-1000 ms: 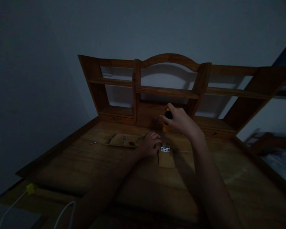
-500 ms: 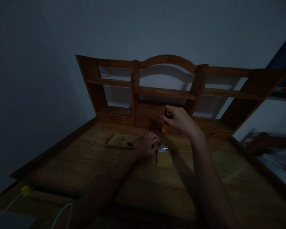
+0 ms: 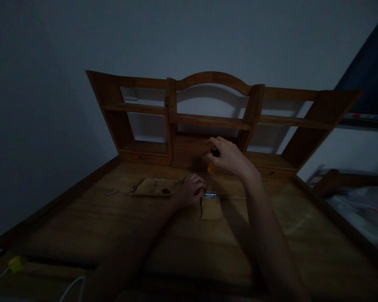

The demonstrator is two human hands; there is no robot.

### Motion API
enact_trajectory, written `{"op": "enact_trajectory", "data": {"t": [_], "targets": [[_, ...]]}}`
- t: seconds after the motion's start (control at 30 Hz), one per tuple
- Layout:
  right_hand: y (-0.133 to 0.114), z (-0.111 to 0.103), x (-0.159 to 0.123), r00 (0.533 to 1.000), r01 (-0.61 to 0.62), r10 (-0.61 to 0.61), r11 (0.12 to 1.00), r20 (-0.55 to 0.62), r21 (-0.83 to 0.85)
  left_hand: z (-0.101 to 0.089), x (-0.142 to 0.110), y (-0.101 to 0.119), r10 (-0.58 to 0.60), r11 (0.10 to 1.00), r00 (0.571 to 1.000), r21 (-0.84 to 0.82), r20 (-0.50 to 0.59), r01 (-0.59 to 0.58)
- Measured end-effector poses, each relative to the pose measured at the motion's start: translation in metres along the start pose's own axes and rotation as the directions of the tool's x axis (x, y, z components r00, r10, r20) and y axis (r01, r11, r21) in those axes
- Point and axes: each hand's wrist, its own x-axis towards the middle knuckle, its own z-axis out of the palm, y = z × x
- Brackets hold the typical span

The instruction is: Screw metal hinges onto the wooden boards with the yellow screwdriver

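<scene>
In the dim head view, my right hand (image 3: 227,156) is closed around the yellow-and-black handle of a screwdriver (image 3: 211,167), held nearly upright. Its thin shaft runs down toward a small silver hinge (image 3: 210,195), where the tip is too dark to make out. The hinge lies at the far edge of a small light wooden block (image 3: 211,209). My left hand (image 3: 191,191) rests just left of the hinge, fingers curled over the right end of a stained wooden board (image 3: 154,186). The fingertips are partly hidden.
A wooden shelf unit (image 3: 212,121) stands along the back of the wooden desktop (image 3: 182,235). To the left lies a small metal piece (image 3: 111,193). A yellow item (image 3: 15,263) with a white cord is at the front left. Plastic-looking bags (image 3: 362,214) sit beyond the right edge.
The whole view has shifted slightly, so the scene sits further left. Both hands keep their places at the hinge; the right hand still grips the screwdriver, its wrist turned a little.
</scene>
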Motion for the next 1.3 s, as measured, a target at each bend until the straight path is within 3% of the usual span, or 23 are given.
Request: {"op": "enact_trajectory", "data": {"t": [0.4,1.3], "targets": [[-0.0042,-0.0011,-0.0001,1.0,0.018,-0.018,1.0,-0.025,0.002,0.0042,-0.0005,-0.0027,0.036,0.999,0.999,-0.011,-0.04,-0.036],[-0.008,-0.003,-0.0017,1.0,-0.018,0.018,0.997,-0.002,-0.08,0.0017,-0.0015,-0.0015,0.015,1.0,1.0,-0.016,-0.004,-0.015]]}}
